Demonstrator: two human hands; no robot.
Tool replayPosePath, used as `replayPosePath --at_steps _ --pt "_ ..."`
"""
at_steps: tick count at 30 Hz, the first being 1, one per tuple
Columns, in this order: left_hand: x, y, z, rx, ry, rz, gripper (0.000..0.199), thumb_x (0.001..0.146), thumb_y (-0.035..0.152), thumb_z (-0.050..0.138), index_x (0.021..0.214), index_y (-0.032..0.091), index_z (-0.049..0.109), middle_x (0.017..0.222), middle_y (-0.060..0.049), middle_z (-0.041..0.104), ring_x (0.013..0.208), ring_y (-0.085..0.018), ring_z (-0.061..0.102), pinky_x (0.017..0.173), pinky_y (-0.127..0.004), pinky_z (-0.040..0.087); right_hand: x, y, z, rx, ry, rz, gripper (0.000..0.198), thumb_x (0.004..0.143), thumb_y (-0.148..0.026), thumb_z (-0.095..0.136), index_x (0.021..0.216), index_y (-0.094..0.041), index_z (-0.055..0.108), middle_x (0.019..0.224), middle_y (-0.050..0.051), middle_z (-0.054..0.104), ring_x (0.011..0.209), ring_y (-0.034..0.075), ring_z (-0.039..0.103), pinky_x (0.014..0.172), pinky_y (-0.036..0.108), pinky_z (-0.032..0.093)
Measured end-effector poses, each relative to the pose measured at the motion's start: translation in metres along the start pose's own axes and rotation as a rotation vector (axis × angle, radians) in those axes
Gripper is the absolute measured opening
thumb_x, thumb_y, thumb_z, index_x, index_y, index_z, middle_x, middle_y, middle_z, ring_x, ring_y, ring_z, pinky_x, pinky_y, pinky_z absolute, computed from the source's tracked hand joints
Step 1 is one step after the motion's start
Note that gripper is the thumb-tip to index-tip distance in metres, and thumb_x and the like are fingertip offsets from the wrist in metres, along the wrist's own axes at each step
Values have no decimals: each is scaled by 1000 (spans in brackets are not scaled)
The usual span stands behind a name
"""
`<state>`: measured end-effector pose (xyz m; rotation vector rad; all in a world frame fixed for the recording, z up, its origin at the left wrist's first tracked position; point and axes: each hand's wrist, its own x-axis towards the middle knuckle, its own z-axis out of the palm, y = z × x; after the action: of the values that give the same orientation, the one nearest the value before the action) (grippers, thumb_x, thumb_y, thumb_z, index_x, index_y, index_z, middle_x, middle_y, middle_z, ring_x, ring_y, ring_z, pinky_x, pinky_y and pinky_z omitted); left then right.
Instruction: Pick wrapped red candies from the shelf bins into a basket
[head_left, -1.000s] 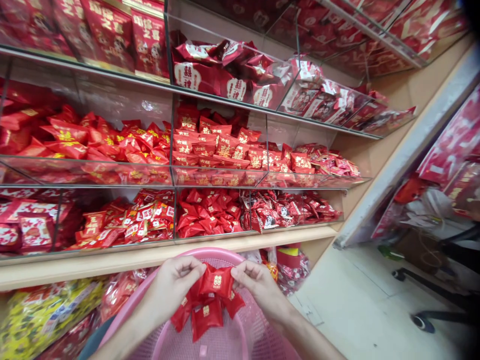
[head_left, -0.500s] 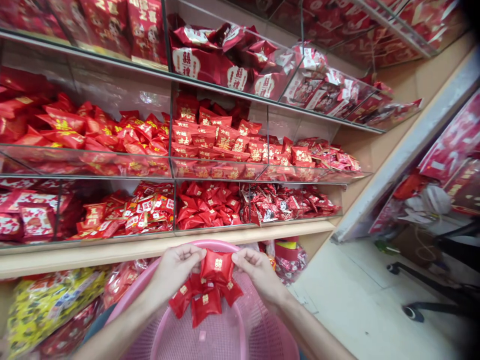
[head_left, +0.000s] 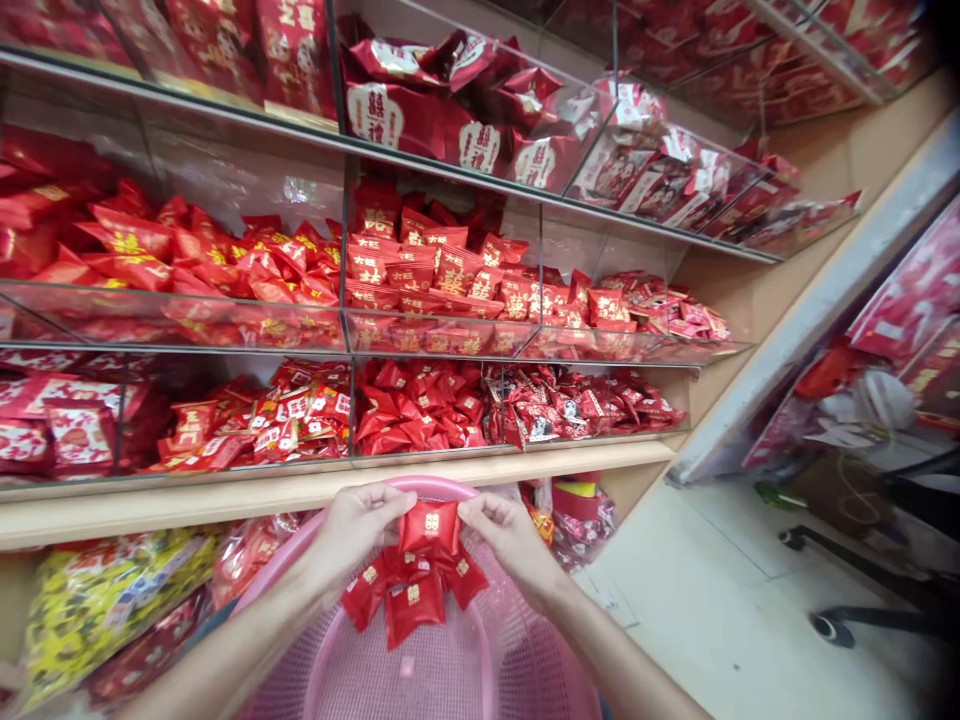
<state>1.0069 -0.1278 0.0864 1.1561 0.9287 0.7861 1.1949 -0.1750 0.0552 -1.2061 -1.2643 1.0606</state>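
Observation:
Between my two hands a small red candy packet [head_left: 430, 528] with a gold double-happiness mark is stretched by its corners. My left hand [head_left: 367, 520] pinches its left upper corner, and my right hand [head_left: 497, 525] pinches the right one. Just below hang or lie several more red packets [head_left: 414, 608] of the same kind; whether they touch the held one I cannot tell. Beneath everything is a pink plastic basket [head_left: 405, 690], whose mesh floor shows under the packets. My forearms cross over its rim on both sides.
A wooden shelf edge [head_left: 225, 500] runs right behind the basket. Above it, clear-fronted bins hold heaps of red packets [head_left: 420, 405]. A yellow patterned bag [head_left: 105, 610] lies below the shelf at left, a red bag [head_left: 581, 520] at right. A chair leg [head_left: 862, 620] stands on the floor.
My hands and the held packet have shifted very slightly left. The view has moved a little; both pinches stay the same.

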Motion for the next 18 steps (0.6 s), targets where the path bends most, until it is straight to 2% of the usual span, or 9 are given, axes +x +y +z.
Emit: replayPosePath --at_steps 3,6,9,13,18 --pt "6 -5 -11 2 5 -60 43 68 45 67 82 6 53 84 -11 60 75 -18 58 70 -27 49 2 0 0 -357 29 -203 38 81 -48 55 104 -18 59 101 7 62 94 21 55 84 34 41" --pt "9 -6 -14 71 31 -64 40 71 41 65 82 5 53 85 -13 61 72 -15 58 67 -24 48 1 -8 4 -752 -34 -391 59 76 -47 62 127 -24 45 127 8 50 115 25 42 97 41 32" --pt "10 -5 -9 103 33 -60 42 68 42 67 82 4 55 80 -11 60 70 -14 57 66 -24 49 2 -15 13 -963 -153 -430 60 74 -42 67 127 -26 44 124 6 52 113 25 42 96 42 31" --pt "11 -4 -2 78 26 -57 40 66 41 69 77 5 55 69 -4 55 63 -10 53 61 -20 48 6 -12 19 -1037 -209 -416 50 77 -30 66 123 -27 45 115 3 58 107 22 46 92 39 32" --pt "8 1 -15 187 27 -25 56 65 55 63 93 7 58 99 -13 60 89 -19 60 70 -23 48 9 -2 9 -1148 -170 -349 42 75 -29 67 114 -24 51 112 4 56 104 23 45 86 37 35"
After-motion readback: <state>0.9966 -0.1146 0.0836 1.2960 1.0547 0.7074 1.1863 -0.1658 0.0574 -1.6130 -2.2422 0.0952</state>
